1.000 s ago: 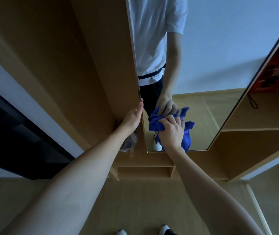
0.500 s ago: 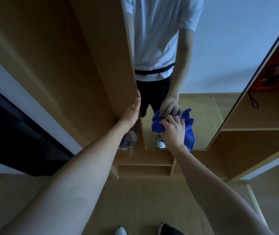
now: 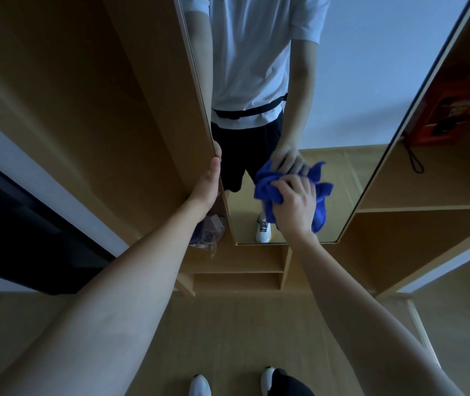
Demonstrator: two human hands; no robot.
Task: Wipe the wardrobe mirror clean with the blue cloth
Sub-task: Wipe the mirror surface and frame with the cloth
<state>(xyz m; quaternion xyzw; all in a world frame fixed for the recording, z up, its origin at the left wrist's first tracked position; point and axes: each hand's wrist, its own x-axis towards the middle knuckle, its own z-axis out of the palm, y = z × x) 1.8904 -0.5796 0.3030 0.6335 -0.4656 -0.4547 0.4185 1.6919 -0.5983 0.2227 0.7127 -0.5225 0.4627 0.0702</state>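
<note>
A person stands before one tall wardrobe mirror (image 3: 342,90), both bare arms stretched forward from the bottom corners of the head view. One blue cloth (image 3: 268,190) is in play: bunched into a wad, it is pressed against the lower part of the glass, just above the mirror's bottom edge. The right hand (image 3: 295,207) grips it, fingers curled over the folds and knuckles toward the camera, while loose cloth hangs below the palm. The left hand (image 3: 208,184) rests on the mirror door's left edge, thumb lying straight along the wood; its other fingers wrap behind the panel, so how tightly they close cannot be told. Two white shoes (image 3: 199,388) show on the wooden floor (image 3: 242,324) at the bottom of the view. Open wooden shelves (image 3: 428,208) stand to the right of the mirror, and one orange-red item (image 3: 445,115) with a dark cord loop hangs in the upper compartment there.
</note>
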